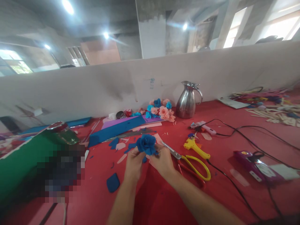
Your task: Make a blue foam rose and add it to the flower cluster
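A dark blue paper flower (146,144) is held up between my two hands above the red table. My left hand (134,159) pinches its left underside, and my right hand (163,160) grips it from the right; the fingertips are partly hidden by the petals. Just right of my right hand lie scissors (179,156) with one yellow and one red handle. Blue paper scraps (114,143) and a pink paper piece (120,146) lie beyond my left hand. A stack of dark blue petals (112,182) rests to the left of my left forearm.
Pink and blue paper flowers (164,112) sit by the wall beside a steel jug (187,101). At right are a yellow glue gun (196,148), a pink-white corded tool (206,127), a purple power strip (257,167) and cables. A glass jar (64,132) and green sheet (25,162) stand left.
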Demonstrator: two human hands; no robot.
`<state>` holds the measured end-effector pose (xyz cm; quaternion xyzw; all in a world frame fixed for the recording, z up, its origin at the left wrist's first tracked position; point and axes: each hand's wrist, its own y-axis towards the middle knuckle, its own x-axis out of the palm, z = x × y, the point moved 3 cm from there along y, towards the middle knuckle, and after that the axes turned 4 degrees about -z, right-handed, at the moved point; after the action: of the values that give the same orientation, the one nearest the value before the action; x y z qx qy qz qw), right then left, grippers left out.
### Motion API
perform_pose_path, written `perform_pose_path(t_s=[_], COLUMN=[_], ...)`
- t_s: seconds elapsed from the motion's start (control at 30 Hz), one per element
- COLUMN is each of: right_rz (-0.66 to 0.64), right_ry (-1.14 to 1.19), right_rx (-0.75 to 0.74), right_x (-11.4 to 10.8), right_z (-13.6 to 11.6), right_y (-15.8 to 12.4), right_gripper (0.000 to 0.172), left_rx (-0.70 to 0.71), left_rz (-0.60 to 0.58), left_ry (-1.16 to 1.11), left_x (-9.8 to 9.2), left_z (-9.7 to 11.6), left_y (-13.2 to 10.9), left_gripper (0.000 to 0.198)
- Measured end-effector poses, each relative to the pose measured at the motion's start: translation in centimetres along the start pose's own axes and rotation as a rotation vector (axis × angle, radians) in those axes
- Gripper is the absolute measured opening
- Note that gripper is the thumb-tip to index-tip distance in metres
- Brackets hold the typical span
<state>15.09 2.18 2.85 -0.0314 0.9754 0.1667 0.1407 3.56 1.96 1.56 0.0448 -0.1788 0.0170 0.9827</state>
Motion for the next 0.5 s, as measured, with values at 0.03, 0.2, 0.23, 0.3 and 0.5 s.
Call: perform_pose_path(t_s=[0.03, 0.2, 0.23, 0.3, 0.5], right_rz=[0.017, 0.054, 0.068, 0.099, 0.133], right_ry=[0.019, 0.154, 0.172, 0.171, 0.039], right_rx=[-0.049, -0.245, -0.254, -0.265, -0.349], right_x=[-0.1, 0.2, 0.3, 0.3, -0.1], right_z=[0.0, 0.2, 0.4, 0.5, -0.4], right_y=[0.0, -0.3, -0.3, -0.4, -0.7], right_gripper=[0.016, 0.013, 0.012, 0.014, 0.015], left_rx=[0.028, 0.099, 0.104, 0.110, 0.091], left_rz=[-0.007, 0.003, 0.003, -0.005, -0.044], left_ry=[0.047, 0.176, 0.189, 0.201, 0.105], left_x=[-0.1, -0.2, -0.1, 0.1, 0.2], left_z=[0.0, 0.7, 0.9, 1.2, 0.9], left_y=[-0.1, -0.3, -0.4, -0.6, -0.6], left_gripper=[0.007, 0.023, 0.024, 0.023, 0.018])
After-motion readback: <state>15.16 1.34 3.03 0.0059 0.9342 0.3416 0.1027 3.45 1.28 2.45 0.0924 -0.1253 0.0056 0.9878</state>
